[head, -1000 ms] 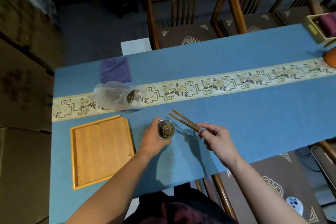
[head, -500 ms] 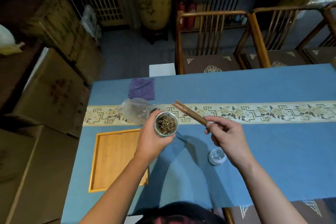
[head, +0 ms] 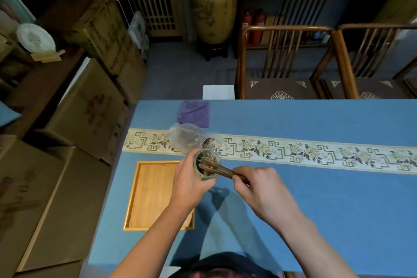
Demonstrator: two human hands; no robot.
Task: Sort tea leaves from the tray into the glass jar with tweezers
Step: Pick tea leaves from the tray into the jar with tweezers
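Observation:
My left hand grips a small glass jar lifted above the blue table; dark tea leaves fill it. My right hand pinches brown wooden tweezers, and their tips reach into the jar's mouth among the leaves. The bamboo tray lies flat to the left under my left forearm, and its wooden floor shows no leaves. The jar's lid is hidden from view.
A clear plastic bag holding tea leaves lies on the patterned runner just behind the jar. A folded purple cloth sits near the table's far edge. Wooden chairs stand behind the table, cardboard boxes to the left.
The tweezers' tips have swung left and down into the jar's mouth. My left hand still holds the jar raised. The camera has tilted up, showing more of the room.

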